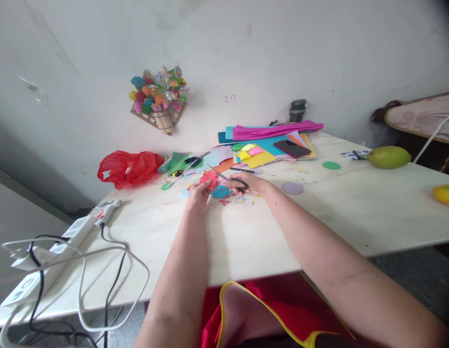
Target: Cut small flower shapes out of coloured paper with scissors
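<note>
The left hand (197, 195) pinches the red paper (209, 180) above the table (242, 241), its edge already cut wavy; the right hand (252, 184) grips the scissors (221, 175). To the right, the purple disc (292, 188) has a smooth edge.

The left arm (177, 275) and the right arm (329, 256), both bare, reach over the near edge of the worktop (246, 241) toward its far edge, slanting inward. The left hand (198, 194) points that way, thumb and fingers pinched together. Near it, the right hand (252, 184) turns inward, its fingers curled in a grip.
</note>
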Demonstrator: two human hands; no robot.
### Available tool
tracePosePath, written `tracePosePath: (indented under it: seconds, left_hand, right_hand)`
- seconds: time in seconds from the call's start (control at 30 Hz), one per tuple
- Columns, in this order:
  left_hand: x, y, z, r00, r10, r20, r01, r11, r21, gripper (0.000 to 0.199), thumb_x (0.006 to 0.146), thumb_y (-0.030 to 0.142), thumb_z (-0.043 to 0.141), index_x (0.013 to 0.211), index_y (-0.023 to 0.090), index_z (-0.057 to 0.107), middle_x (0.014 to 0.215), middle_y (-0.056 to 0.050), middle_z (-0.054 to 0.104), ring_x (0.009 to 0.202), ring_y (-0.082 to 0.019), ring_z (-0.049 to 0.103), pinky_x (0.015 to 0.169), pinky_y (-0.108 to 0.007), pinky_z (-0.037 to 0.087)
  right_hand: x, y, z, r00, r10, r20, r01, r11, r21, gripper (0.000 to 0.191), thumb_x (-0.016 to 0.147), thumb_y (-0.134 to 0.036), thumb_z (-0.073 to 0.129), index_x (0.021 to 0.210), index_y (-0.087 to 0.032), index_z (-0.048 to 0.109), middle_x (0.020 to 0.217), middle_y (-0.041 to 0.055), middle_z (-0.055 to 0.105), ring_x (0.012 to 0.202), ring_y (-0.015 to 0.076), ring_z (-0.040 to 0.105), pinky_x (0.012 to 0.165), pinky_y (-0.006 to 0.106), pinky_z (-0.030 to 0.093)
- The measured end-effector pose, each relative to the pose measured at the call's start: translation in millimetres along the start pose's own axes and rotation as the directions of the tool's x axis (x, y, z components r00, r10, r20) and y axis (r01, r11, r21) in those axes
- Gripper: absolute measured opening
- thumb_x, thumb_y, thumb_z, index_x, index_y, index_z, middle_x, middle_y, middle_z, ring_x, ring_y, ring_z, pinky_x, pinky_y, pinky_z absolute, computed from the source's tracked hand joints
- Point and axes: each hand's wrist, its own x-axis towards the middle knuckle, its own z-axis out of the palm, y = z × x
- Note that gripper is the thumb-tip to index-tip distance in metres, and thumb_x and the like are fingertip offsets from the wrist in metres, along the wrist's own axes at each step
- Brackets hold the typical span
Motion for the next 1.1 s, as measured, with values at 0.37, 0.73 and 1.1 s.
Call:
tracePosePath:
  seconds: [0.37, 0.73, 1.1]
  left_hand:
    - [0.3, -1.5, -2.1, 0.998, -0.028, 0.047, 0.027, 0.999, 0.025, 0.023, 0.059, 0.023, 0.088, 0.070, 0.017, 0.070, 0.070, -0.004, 0.073, 0.077, -0.023, 0.074, 0.088, -0.044, 0.062]
    - [0.7, -1.1, -0.9, 0.999, -0.012, 0.042, 0.012, 1.000, 0.005, 0.027, 0.056, 0.025, 0.090, 0.074, 0.015, 0.072, 0.070, -0.005, 0.074, 0.066, -0.019, 0.073, 0.063, -0.027, 0.062]
    - [1.0, 0.8, -1.0, 1.000, -0.003, -0.018, 0.004, 0.999, 0.044, 0.034, 0.055, 0.029, 0.093, 0.074, 0.015, 0.069, 0.064, -0.003, 0.071, 0.060, -0.018, 0.071, 0.055, -0.025, 0.058]
  right_hand:
    - [-0.7, -2.4, 0.8, 1.000, 0.009, 0.005, -0.009, 1.000, -0.025, 0.037, 0.085, -0.043, 0.071, 0.069, -0.016, 0.052, 0.050, -0.0028, 0.056, 0.036, 0.0049, 0.044, 0.032, 0.018, 0.021]
    - [-1.3, -4.3, 1.5, 1.000, 0.001, 0.027, -0.001, 1.000, -0.019, 0.031, 0.083, -0.037, 0.071, 0.068, -0.015, 0.054, 0.047, -0.0042, 0.054, 0.034, 0.0045, 0.040, 0.033, 0.018, 0.022]
    - [-2.1, -7.9, 3.4, 0.999, 0.031, 0.015, -0.031, 0.999, -0.011, 0.028, 0.090, -0.029, 0.064, 0.068, -0.015, 0.055, 0.050, -0.0029, 0.057, 0.035, 0.0039, 0.043, 0.032, 0.016, 0.023]
